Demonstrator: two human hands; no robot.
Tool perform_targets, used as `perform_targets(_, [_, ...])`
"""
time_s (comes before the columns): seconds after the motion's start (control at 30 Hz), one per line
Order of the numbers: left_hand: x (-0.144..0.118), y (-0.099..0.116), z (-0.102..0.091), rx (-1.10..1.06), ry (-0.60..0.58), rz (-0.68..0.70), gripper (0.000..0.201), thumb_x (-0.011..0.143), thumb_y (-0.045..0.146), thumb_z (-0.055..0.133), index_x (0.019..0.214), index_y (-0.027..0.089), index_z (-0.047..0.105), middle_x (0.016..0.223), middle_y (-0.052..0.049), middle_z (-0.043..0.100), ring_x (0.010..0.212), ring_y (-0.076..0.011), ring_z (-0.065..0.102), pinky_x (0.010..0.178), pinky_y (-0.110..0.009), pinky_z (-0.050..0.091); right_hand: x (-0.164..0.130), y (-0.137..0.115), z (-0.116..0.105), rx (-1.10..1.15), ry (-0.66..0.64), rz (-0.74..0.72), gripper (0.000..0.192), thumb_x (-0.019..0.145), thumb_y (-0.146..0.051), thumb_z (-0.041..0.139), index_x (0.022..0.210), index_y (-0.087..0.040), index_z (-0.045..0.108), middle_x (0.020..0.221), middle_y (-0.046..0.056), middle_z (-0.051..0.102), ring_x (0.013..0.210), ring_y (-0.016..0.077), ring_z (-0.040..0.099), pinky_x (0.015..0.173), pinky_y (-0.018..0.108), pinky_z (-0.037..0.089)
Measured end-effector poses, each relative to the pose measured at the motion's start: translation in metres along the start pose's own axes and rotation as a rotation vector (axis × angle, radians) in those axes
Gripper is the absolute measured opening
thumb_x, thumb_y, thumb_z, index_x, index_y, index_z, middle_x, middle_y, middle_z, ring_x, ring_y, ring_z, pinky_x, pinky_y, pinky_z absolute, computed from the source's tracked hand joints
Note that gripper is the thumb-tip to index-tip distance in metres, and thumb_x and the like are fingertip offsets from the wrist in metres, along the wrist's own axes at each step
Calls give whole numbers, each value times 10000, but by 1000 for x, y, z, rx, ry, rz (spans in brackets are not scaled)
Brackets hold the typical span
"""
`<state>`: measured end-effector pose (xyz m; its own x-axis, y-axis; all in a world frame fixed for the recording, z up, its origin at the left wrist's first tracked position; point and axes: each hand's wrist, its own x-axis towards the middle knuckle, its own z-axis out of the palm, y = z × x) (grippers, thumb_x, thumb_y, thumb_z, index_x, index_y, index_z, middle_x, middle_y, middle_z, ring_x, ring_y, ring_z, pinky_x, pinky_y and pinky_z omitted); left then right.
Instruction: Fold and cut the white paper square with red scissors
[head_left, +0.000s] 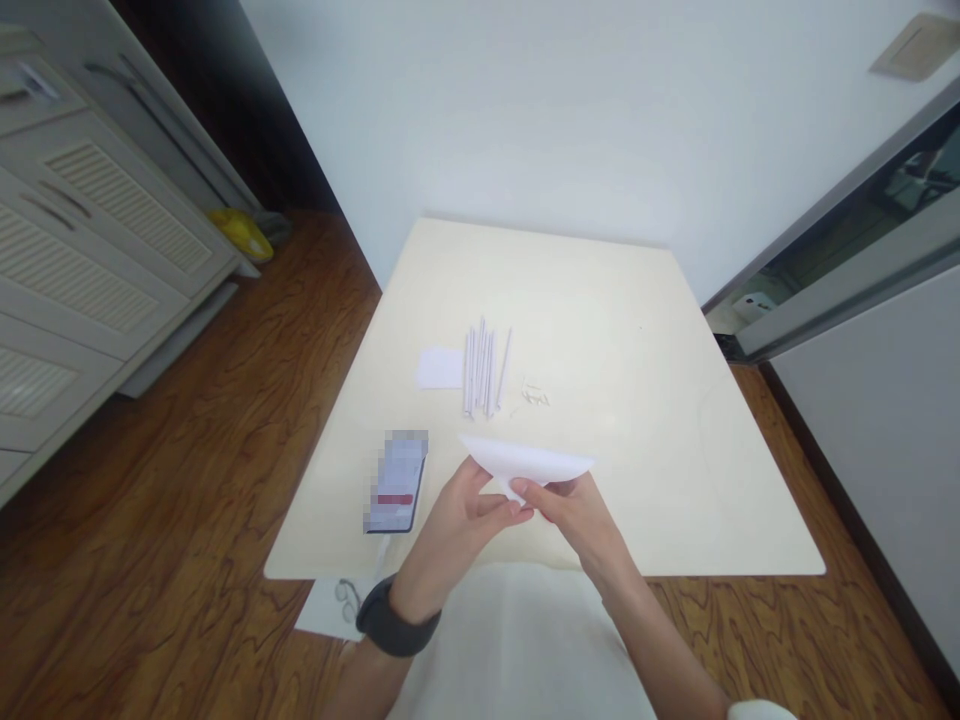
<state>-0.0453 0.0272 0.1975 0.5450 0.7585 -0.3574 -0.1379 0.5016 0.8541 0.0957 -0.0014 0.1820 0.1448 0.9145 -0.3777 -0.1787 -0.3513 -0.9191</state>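
Observation:
Both of my hands hold a white sheet of paper (529,461) just above the near part of a cream table (645,420). My left hand (457,525), with a dark band on its wrist, pinches the sheet's near corner from the left. My right hand (574,515) pinches the same corner from the right, fingertips touching the left ones. The sheet is curled, its far edge bowed. Beyond it lies a row of several thin rolled white paper sticks (484,370).
A phone (397,483) lies on the table left of my hands. A small white paper square (440,367) and tiny scraps (535,395) flank the sticks. A white cabinet (82,240) stands at left, a wall behind the table, a glass door (847,250) at right.

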Motion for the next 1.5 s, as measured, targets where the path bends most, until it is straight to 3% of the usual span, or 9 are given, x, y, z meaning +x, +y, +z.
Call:
perform_targets(0.17, [1,2,-2,33,-28,-2,488,822,190,623,1275,265,458,1374,-71,514,966,-208,685,909,-383,521,1,-2,0,34,14,-3,238,736,-246,717,961,-168,697,809,23,712,731,182,631,586,254,468])
perform_targets(0.3, [1,-2,-9,164,-86,-106,233,811,226,639,1027,184,563,971,-56,709,868,-204,706,849,-348,524,3,-2,-1,49,43,-37,232,740,-254,717,956,-169,711,949,56,733,927,236,649,773,314,488])
perform_targets(0.4, [1,-6,-11,214,-124,-161,146,826,300,623,861,169,567,757,-40,714,793,-200,712,785,-320,531,3,0,-3,58,62,-50,224,744,-261,713,946,-166,719,970,67,737,942,251,653,809,341,480])
perform_targets(0.9, [4,-11,-9,274,-25,-87,188,833,362,607,806,183,558,691,-28,712,730,-196,707,744,-315,530,-1,-1,-1,82,85,-43,231,730,-299,719,912,-157,713,905,65,745,904,245,663,780,328,492])
perform_targets(1.2, [7,-11,-12,280,-43,-55,150,839,314,602,778,178,586,677,-18,694,702,-173,675,701,-282,495,-5,1,5,66,151,-5,194,689,-272,735,834,-150,697,733,23,704,691,181,615,586,265,441])
perform_targets(1.5, [6,-11,-15,284,-39,-48,171,841,302,598,731,184,541,663,-16,694,687,-161,654,682,-264,476,-3,2,9,38,188,5,222,682,-285,737,845,-145,681,736,19,683,657,158,573,544,248,389])
